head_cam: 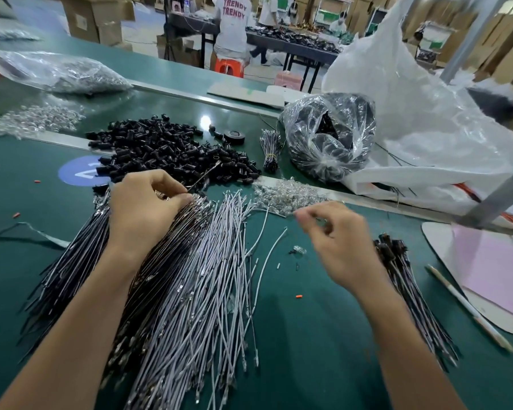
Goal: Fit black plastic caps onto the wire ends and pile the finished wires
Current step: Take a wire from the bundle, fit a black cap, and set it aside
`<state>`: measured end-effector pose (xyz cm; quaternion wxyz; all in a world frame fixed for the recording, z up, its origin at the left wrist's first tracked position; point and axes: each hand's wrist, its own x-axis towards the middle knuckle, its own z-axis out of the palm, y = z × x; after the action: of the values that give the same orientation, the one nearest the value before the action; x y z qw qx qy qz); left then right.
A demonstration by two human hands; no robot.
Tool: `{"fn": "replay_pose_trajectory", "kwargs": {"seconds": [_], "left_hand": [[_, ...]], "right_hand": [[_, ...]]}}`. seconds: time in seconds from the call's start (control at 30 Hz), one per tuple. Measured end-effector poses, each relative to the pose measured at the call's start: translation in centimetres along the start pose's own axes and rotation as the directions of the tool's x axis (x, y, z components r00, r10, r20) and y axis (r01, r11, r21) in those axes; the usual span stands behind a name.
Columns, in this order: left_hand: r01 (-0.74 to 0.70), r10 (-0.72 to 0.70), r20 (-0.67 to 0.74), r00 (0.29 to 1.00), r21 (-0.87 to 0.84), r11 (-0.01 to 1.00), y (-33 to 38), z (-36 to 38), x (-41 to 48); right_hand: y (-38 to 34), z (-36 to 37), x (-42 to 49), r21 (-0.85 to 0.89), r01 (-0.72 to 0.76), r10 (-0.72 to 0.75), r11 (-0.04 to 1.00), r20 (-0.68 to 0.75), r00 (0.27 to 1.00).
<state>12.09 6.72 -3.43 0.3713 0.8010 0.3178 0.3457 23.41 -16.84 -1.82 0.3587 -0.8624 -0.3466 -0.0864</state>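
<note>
The right hand (338,241) is smeared by motion; its fingers are curled, thumb and forefinger close together, but whether anything is pinched cannot be told. The near ends of the long thin white wires (214,276) are cut off by the frame edge. A thin dark wire (203,176) is pinched between thumb and forefinger of the left hand (148,208); its long axis runs diagonally, the free tip pointing away and rightward over the heap of short black plastic caps (172,149). A pile of black wires (409,291), seemingly capped at the far ends, is laid on the green table (323,335) beside the right hand. Black parts, hard to identify, are held in a crinkled clear plastic bag (305,161).
</note>
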Motion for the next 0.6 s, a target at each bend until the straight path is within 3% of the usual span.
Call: {"fn": "replay_pose_trajectory", "kwargs": {"seconds": [0.17,0.27,0.33,0.4,0.5,0.6], "left_hand": [[0.016,-0.018,-0.059,0.998,-0.031,0.999,-0.3,0.3,0.3],[-0.047,0.055,-0.12,0.991,0.068,0.997,-0.4,0.5,0.2],[-0.099,0.106,-0.184,0.977,0.047,0.994,-0.2,0.6,0.2],[-0.122,0.08,-0.217,0.973,-0.188,0.974,0.1,0.4,0.3],[-0.033,-0.046,-0.102,0.994,-0.662,0.749,0.7,-0.4,0.4],[0.051,-0.054,0.021,0.998,-0.768,0.638,0.9,-0.5,0.3]], "right_hand": [[-3.2,4.1,0.5,0.088,0.12,-0.14,0.989,0.27,0.953],[-5.2,5.9,0.8,0.004,0.341,-0.303,0.94,0.468,0.83],[-6.1,6.7,1.0,-0.042,0.477,-0.37,0.878,0.572,0.732],[-6.5,7.2,1.2,-0.023,0.523,-0.397,0.852,0.622,0.675],[-6.5,7.3,1.7,-0.017,0.536,-0.411,0.844,0.621,0.667],[-6.4,7.3,2.1,-0.017,0.547,-0.432,0.837,0.594,0.679]]}}
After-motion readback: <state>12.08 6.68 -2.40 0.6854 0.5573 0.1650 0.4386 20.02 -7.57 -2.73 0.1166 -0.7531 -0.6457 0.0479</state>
